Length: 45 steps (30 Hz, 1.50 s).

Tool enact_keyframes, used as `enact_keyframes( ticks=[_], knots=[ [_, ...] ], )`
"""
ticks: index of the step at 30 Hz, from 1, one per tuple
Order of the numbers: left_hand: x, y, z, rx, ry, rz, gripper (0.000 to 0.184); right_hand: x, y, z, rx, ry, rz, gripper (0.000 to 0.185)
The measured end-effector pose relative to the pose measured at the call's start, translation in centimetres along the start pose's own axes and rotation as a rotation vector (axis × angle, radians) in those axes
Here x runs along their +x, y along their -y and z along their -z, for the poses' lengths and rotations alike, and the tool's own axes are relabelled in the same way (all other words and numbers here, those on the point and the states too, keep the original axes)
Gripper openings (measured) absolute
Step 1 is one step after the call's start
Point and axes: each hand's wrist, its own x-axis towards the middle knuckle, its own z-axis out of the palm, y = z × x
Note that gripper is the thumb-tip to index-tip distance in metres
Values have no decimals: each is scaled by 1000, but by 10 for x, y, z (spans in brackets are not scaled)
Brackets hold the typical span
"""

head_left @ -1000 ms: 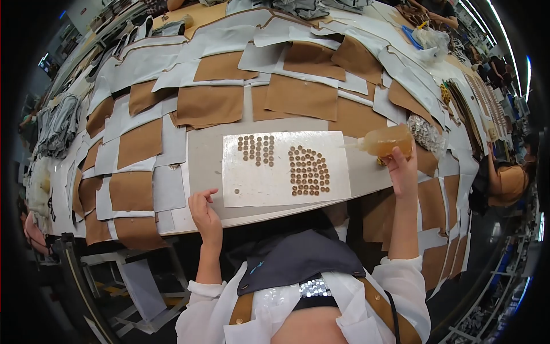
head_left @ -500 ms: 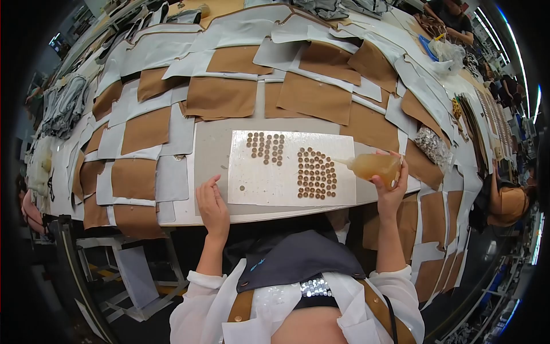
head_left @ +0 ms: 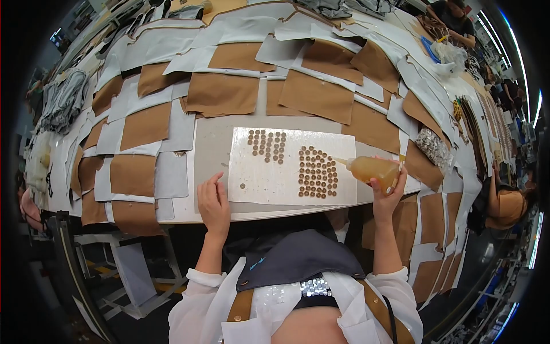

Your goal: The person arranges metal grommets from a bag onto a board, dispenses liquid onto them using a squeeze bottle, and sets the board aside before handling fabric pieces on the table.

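Note:
My right hand point(head_left: 389, 184) is wrapped around a squeeze bottle point(head_left: 373, 170) of amber liquid. The bottle lies nearly on its side, and its pale nozzle points left at the upper right of a block of small round brown buttons point(head_left: 317, 174). Whether the tip touches a button I cannot tell. Those buttons sit in rows on a white board point(head_left: 263, 184), with a second group point(head_left: 267, 143) at its upper left and one lone button point(head_left: 242, 186) at its lower left. Just left of the board, my left hand point(head_left: 213, 200) holds nothing, its fingers stretched out.
Overlapping brown and white fabric pieces point(head_left: 222, 95) surround the board on the table. A clear bag of small pieces point(head_left: 429, 144) lies to the right. Grey garments point(head_left: 64, 103) are piled at far left. Other people point(head_left: 507, 203) are at the right side.
The bottle in my right hand has tipped slightly, its base now a little lower. My left hand stays beside the board. The view has shifted slightly.

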Motion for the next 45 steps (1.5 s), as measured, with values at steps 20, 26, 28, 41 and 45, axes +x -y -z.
enact_keyframes(
  ticks=[20, 26, 28, 41, 45],
  knots=[
    [1, 2, -2, 52, 5, -49, 23, -5, -4, 0, -114, 23, 148, 64],
    [1, 1, -2, 52, 2, -57, 23, -7, -7, -9, -63, 4, 108, 64],
    [1, 1, -1, 52, 3, -56, 23, -5, -6, -6, -128, 10, 157, 64],
    [2, 1, -3, 44, -14, -76, 24, -7, -6, -1, -163, 12, 166, 64],
    [1, 2, -4, 42, -25, -83, 25, -11, -3, -3, -111, 21, 153, 64]
  ],
)
